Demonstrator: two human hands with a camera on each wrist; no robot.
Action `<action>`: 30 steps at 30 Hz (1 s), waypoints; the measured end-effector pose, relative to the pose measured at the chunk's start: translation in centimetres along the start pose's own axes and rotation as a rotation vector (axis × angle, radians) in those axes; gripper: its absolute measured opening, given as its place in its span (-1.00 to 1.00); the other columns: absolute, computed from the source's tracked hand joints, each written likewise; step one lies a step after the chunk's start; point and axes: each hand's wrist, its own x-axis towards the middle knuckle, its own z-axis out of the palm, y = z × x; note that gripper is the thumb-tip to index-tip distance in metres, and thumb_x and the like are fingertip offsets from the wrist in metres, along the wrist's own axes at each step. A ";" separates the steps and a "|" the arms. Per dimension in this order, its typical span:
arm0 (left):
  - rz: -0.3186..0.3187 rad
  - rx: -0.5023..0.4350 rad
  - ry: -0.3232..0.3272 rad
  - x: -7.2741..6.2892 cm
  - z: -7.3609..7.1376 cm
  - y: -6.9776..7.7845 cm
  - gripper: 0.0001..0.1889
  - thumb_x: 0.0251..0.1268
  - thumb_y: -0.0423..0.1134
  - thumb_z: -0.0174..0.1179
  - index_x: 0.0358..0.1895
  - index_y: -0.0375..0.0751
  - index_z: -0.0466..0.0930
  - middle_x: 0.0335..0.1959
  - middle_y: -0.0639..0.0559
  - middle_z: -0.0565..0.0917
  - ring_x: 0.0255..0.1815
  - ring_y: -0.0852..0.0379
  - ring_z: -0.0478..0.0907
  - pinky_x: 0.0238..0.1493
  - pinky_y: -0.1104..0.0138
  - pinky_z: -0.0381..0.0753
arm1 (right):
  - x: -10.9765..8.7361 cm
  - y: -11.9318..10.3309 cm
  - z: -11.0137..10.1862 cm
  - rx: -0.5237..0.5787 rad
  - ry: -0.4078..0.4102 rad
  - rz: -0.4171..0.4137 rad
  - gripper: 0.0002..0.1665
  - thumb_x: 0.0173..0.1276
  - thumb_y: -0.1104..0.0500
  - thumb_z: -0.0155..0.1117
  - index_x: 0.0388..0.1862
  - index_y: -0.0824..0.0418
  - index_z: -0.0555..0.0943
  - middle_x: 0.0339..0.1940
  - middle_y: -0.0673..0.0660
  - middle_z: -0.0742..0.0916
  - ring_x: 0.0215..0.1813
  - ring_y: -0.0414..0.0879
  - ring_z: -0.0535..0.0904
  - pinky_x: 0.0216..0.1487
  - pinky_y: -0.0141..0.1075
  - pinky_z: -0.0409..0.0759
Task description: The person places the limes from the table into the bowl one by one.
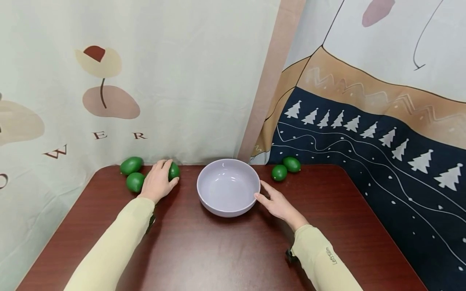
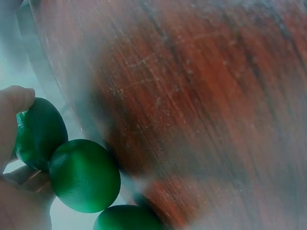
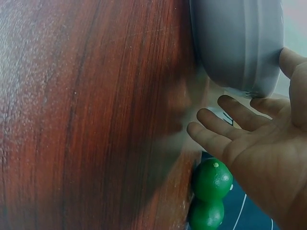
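Note:
My left hand [image 1: 157, 182] grips a green lime [image 1: 174, 171] near the table's back edge. In the left wrist view the thumb lies on this lime [image 2: 42, 134], with fingers partly visible beneath it. Two more limes sit just left of that hand, one at the back [image 1: 132, 165] and one nearer [image 1: 135, 182]. A pale lavender bowl [image 1: 228, 186] stands upright at the back middle. My right hand [image 1: 278, 203] touches the bowl's right side with thumb and index finger; its other fingers [image 3: 216, 139] are extended and spread, apart from the bowl.
Two limes [image 1: 279, 172] lie together at the back right of the dark red-brown wooden table [image 1: 218, 254]. Behind the table hang a pale printed curtain [image 1: 189, 81] and a navy cloth [image 1: 349, 153] with white trees.

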 end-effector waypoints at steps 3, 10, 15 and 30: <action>-0.007 -0.018 0.007 -0.1 0.0 0.0 -0.28 0.37 -0.20 0.31 0.50 -0.44 0.27 0.39 -0.44 0.35 0.41 -0.40 0.29 0.34 -0.26 0.39 | 0.0 0.0 0.0 0.007 -0.003 0.013 -0.19 0.59 -0.08 0.18 0.67 0.16 0.20 0.60 0.26 0.38 0.55 0.23 0.34 0.53 0.22 0.27; 0.006 -0.048 0.024 -0.4 -0.4 0.3 -0.28 0.37 -0.19 0.32 0.50 -0.42 0.28 0.38 -0.42 0.35 0.41 -0.38 0.30 0.33 -0.26 0.40 | 0.0 0.0 0.0 0.019 -0.011 0.034 -0.17 0.59 -0.11 0.17 0.68 0.15 0.18 0.62 0.26 0.35 0.57 0.25 0.31 0.52 0.25 0.26; 0.021 -0.059 0.037 -0.6 -0.6 0.6 -0.28 0.37 -0.19 0.32 0.50 -0.41 0.28 0.38 -0.40 0.36 0.42 -0.36 0.29 0.34 -0.25 0.40 | -0.1 0.0 0.0 0.028 -0.012 0.032 -0.17 0.59 -0.10 0.17 0.68 0.17 0.18 0.62 0.26 0.34 0.56 0.25 0.32 0.53 0.23 0.27; 0.046 -0.110 0.069 -0.8 -0.6 1.4 -0.28 0.37 -0.14 0.34 0.51 -0.35 0.31 0.40 -0.35 0.37 0.41 -0.33 0.32 0.31 -0.28 0.40 | -0.1 -0.1 0.0 0.030 -0.018 0.029 -0.16 0.59 -0.10 0.17 0.68 0.19 0.17 0.62 0.28 0.34 0.54 0.27 0.35 0.52 0.23 0.28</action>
